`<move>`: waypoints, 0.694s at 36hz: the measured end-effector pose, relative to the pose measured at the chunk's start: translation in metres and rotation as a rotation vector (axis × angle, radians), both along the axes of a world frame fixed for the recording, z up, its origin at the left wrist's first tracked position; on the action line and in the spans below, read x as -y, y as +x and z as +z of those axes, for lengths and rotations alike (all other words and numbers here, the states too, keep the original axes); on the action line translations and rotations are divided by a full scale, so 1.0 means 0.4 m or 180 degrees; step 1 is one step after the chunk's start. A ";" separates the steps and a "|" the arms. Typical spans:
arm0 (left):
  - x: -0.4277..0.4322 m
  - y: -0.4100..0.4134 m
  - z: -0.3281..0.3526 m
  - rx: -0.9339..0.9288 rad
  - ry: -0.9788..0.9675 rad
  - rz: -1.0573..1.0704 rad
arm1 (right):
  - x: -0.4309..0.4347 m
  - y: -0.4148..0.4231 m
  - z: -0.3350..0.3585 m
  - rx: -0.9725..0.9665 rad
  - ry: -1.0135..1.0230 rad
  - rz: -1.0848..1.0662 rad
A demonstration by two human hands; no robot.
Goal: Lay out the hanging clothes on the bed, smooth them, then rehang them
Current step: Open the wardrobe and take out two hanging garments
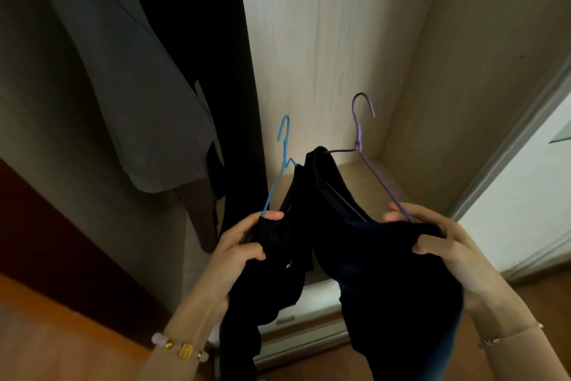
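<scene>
The wardrobe stands open. On its left side hang a grey garment and a black garment, with a brown piece below them. At the opening, the left hand curls its fingers round the blue hanger and the dark cloth on it. The right hand grips the purple hanger and a second dark cloth. Both hooks point up, free. A bead bracelet sits on the left wrist, above the wooden floor.
</scene>
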State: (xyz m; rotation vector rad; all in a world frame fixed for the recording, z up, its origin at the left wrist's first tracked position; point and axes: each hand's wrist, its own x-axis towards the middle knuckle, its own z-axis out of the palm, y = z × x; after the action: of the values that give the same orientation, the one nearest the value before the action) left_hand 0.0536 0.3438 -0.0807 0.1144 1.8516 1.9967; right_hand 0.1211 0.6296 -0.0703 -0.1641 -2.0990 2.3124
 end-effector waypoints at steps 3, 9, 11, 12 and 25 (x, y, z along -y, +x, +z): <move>0.004 0.000 0.005 -0.0052 0.0015 0.0000 | 0.014 0.006 -0.001 0.0010 0.0043 -0.0027; 0.034 -0.015 0.001 -0.0029 0.0007 -0.0096 | 0.056 0.009 0.008 -0.0012 0.0055 -0.0105; 0.052 -0.022 -0.001 0.0001 0.0033 -0.0135 | 0.075 0.007 0.014 -0.0020 0.0139 -0.0132; 0.062 -0.026 -0.002 0.0027 0.0046 -0.0160 | 0.087 0.007 0.017 -0.0022 0.0157 -0.0149; 0.212 -0.082 0.002 -0.0121 -0.0126 -0.1123 | 0.369 0.102 0.006 -0.0034 -0.0133 -0.1148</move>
State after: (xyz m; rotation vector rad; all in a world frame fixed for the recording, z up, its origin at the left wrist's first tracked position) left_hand 0.0210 0.2590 -0.0801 0.4381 1.7501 1.7247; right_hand 0.1620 0.4819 -0.0678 -0.4853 -1.8334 2.1358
